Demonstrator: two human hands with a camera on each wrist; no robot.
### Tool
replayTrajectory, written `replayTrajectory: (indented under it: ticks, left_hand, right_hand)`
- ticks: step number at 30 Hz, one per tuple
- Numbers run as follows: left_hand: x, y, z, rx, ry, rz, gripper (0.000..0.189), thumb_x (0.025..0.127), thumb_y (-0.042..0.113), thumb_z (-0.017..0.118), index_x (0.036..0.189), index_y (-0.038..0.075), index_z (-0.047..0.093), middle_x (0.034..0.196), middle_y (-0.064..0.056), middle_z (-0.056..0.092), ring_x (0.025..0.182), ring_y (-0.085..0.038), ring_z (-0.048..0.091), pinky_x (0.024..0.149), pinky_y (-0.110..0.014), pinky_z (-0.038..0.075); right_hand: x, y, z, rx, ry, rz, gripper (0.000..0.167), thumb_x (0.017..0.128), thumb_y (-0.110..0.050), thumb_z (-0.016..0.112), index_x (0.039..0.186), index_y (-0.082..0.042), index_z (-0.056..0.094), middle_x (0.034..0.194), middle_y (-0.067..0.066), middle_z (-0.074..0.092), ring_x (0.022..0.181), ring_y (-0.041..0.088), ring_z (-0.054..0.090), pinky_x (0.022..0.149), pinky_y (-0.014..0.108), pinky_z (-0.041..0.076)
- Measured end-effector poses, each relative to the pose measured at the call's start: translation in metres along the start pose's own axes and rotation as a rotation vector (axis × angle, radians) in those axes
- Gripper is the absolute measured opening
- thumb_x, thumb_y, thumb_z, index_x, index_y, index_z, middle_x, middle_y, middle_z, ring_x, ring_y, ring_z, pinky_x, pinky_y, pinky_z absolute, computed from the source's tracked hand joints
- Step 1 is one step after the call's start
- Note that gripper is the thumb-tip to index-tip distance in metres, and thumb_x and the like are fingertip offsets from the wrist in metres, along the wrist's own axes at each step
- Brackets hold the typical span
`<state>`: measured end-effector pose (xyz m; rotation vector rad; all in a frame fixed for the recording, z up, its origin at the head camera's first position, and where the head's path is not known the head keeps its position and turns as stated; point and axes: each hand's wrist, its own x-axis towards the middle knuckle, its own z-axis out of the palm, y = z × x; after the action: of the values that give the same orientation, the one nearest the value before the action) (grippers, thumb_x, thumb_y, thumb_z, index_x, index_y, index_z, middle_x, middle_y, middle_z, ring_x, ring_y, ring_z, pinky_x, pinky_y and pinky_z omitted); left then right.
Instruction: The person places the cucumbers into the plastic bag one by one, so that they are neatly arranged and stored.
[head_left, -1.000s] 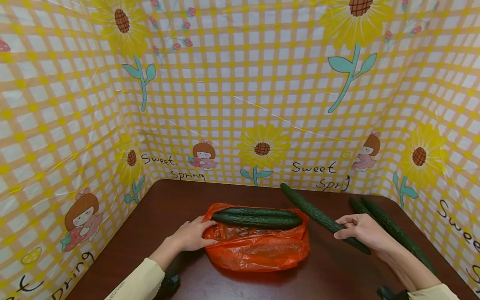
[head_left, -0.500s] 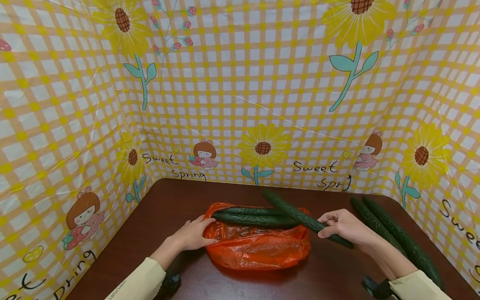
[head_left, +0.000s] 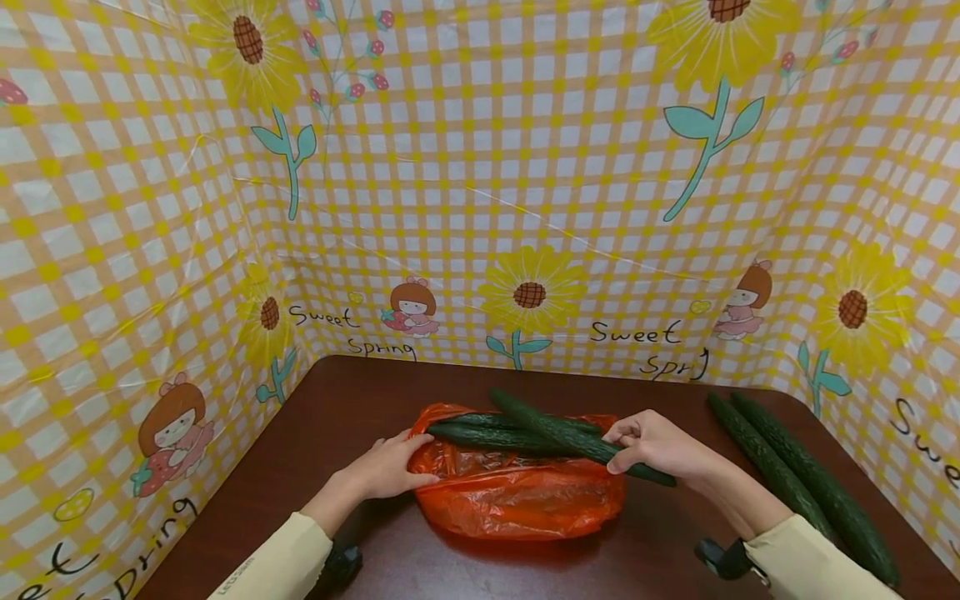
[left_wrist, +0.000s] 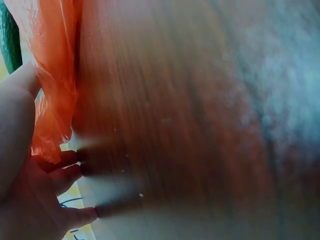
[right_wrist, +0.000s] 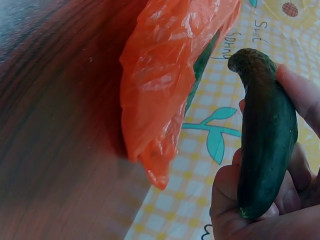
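A red plastic bag lies on the table, its mouth facing up, with dark green cucumbers lying side by side in it. My left hand holds the bag's left edge, the thumb at the near rim; in the left wrist view the thumb's tip is hidden by the plastic. Slanting over the bag's mouth is another cucumber; my right hand grips it near its right end. Up close in the right wrist view, fingers and thumb wrap that cucumber, beside the bag.
Two more cucumbers lie side by side on the right of the dark brown table. Checked cloth with sunflowers rises behind the table and at both sides. Dark wrist straps sit at both cuffs.
My right hand has carried the gripped cucumber leftward and lower, from right of the bag to over its mouth. My left hand stays at the bag's left edge.
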<state>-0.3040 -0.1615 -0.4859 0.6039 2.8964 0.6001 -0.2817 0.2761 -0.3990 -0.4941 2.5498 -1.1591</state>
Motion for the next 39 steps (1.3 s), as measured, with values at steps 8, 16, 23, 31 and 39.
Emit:
replayTrajectory:
  ticks: [8, 16, 23, 31, 39]
  left_hand:
    - [0.001, -0.001, 0.001, -0.011, 0.006, -0.005, 0.083, 0.087, 0.058, 0.071, 0.15, 0.01, 0.047, 0.154, -0.02, 0.043, 0.14, -0.039, 0.044, 0.116, -0.067, 0.024]
    - [0.003, 0.0, 0.002, -0.024, 0.01, 0.002, 0.085, 0.085, 0.057, 0.073, 0.149, 0.008, 0.047, 0.154, -0.02, 0.042, 0.138, -0.04, 0.045, 0.115, -0.066, 0.025]
    - [0.003, 0.001, 0.002, -0.034, 0.009, -0.001, 0.088, 0.084, 0.056, 0.074, 0.149, 0.005, 0.046, 0.155, -0.022, 0.04, 0.139, -0.043, 0.043, 0.115, -0.068, 0.024]
    - [0.003, 0.002, 0.002, -0.031, 0.03, -0.007, 0.086, 0.084, 0.056, 0.075, 0.148, 0.005, 0.048, 0.154, -0.022, 0.041, 0.142, -0.042, 0.04, 0.115, -0.067, 0.026]
    - [0.003, 0.002, 0.003, -0.008, 0.059, -0.005, 0.087, 0.081, 0.056, 0.077, 0.144, 0.003, 0.05, 0.148, -0.021, 0.048, 0.131, -0.039, 0.052, 0.109, -0.057, 0.042]
  right_hand:
    - [0.014, -0.008, 0.008, 0.005, -0.039, -0.04, 0.022, 0.081, -0.017, 0.08, 0.092, -0.001, 0.072, 0.084, 0.019, 0.065, 0.122, 0.036, 0.06, 0.097, 0.05, 0.05]
    - [0.024, -0.014, 0.016, 0.003, -0.068, -0.058, 0.03, 0.078, -0.014, 0.082, 0.106, -0.004, 0.076, 0.102, 0.019, 0.07, 0.096, 0.031, 0.06, 0.089, 0.049, 0.05]
    - [0.033, -0.02, 0.023, 0.013, -0.11, -0.077, 0.015, 0.077, -0.012, 0.081, 0.088, -0.005, 0.074, 0.1, 0.012, 0.071, 0.084, 0.02, 0.052, 0.082, 0.041, 0.046]
    - [0.043, -0.023, 0.029, 0.014, -0.154, -0.11, 0.054, 0.077, -0.012, 0.082, 0.061, -0.015, 0.031, 0.054, 0.001, 0.048, 0.11, 0.027, 0.064, 0.099, 0.05, 0.05]
    - [0.051, -0.028, 0.033, 0.015, -0.198, -0.135, 0.054, 0.077, -0.01, 0.082, 0.059, -0.01, 0.032, 0.053, 0.004, 0.048, 0.121, 0.027, 0.062, 0.101, 0.052, 0.049]
